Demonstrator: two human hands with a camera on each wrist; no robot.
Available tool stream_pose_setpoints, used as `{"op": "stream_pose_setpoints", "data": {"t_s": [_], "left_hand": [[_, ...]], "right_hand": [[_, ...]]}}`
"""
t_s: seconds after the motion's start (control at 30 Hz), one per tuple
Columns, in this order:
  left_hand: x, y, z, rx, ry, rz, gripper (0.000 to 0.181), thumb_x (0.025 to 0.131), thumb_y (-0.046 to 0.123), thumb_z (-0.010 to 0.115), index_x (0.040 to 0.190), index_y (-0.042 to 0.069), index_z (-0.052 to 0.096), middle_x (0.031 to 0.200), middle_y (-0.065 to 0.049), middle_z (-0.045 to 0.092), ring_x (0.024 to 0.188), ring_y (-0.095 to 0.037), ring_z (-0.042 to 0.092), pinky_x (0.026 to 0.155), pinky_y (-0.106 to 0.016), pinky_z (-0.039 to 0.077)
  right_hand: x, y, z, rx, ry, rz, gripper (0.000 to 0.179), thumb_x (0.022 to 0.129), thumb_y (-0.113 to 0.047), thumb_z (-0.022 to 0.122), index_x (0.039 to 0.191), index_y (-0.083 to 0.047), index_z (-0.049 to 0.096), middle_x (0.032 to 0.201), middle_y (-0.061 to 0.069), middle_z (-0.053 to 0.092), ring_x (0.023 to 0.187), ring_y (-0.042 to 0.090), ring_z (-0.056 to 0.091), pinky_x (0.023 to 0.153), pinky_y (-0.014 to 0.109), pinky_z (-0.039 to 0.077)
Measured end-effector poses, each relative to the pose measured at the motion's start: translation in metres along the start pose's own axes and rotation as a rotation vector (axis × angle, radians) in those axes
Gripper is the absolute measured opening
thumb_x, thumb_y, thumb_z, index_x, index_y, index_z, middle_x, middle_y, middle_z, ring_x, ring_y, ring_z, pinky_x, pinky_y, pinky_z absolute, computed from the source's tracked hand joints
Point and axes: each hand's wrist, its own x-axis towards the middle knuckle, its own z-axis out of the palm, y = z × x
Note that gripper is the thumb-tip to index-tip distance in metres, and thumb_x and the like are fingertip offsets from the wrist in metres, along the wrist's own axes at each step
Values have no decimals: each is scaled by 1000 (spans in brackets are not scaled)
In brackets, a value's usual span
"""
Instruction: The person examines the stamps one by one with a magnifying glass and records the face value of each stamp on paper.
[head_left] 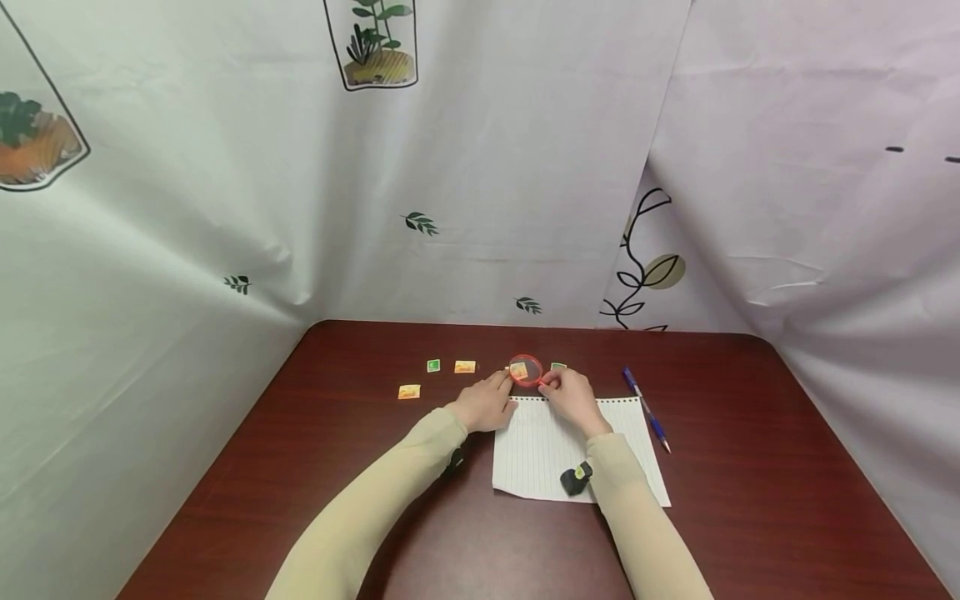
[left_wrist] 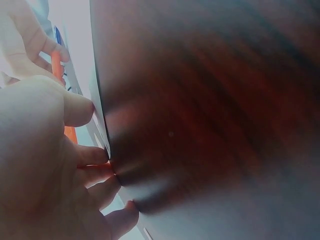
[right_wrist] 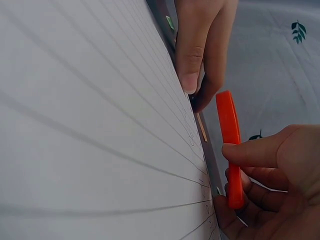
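Observation:
My right hand (head_left: 573,398) pinches the handle of a red-rimmed magnifying glass (head_left: 531,381) between thumb and fingers. In the right wrist view, the magnifying glass (right_wrist: 229,117) shows as an orange-red piece held edge-on above the table. Under the lens, an orange stamp-like paper (head_left: 518,371) is visible. Just left of the lens, my left hand (head_left: 483,404) rests on the table with fingers extended forward. In the left wrist view, the fingertips of that left hand (left_wrist: 95,175) touch the surface. Whether they press on the paper cannot be seen.
A lined sheet (head_left: 536,467) with a perforated top edge lies beneath the right forearm. Beside it is a blue pen (head_left: 647,410). More stamp-like papers lie farther back: orange (head_left: 465,367), orange (head_left: 408,392), green (head_left: 433,365), and a green one (head_left: 558,366) partly hidden behind the right hand.

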Motion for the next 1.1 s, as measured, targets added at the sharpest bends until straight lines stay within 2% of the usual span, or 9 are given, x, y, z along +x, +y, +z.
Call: {"op": "stream_pose_setpoints", "data": {"t_s": [0.27,0.53,0.67,0.8,1.1], "left_hand": [[2,0,2,4,0,5,61,106,35,43,155,-1,35,160,-15,34,148,-25,33,115,-40,35],[2,-1,0,-14,-12,-2,61,107,35,43,155,0,34,160,-15,35,148,-24,33,115,-40,35],[1,-2,1,-19,-17,-5,60,106,35,44,154,0,36,159,-15,35,147,-25,33,115,-40,35],[0,-2,-1,-26,-29,-5,60,107,35,43,154,0,36,160,-15,33,148,-25,31,116,-40,33],[-1,-3,0,-29,-61,11,59,109,34,39,157,0,31,164,-14,26,151,-25,26,117,-39,31]], "right_hand": [[0,-1,-3,11,3,12,8,92,-9,73,94,-1,70,81,6,66,73,18,59,68,34,48],[-2,-12,-14,40,41,-3,9,92,-11,73,95,-3,70,80,4,62,69,16,54,62,31,44],[-5,-17,-21,22,49,-24,11,92,-12,73,98,-3,70,82,4,61,71,17,54,64,31,43],[-8,-18,-32,5,63,-43,13,92,-12,73,98,-2,70,86,6,61,75,18,55,66,32,43],[-14,3,-68,-44,112,-47,13,92,-10,72,99,1,69,85,8,61,74,20,55,64,31,42]]}}
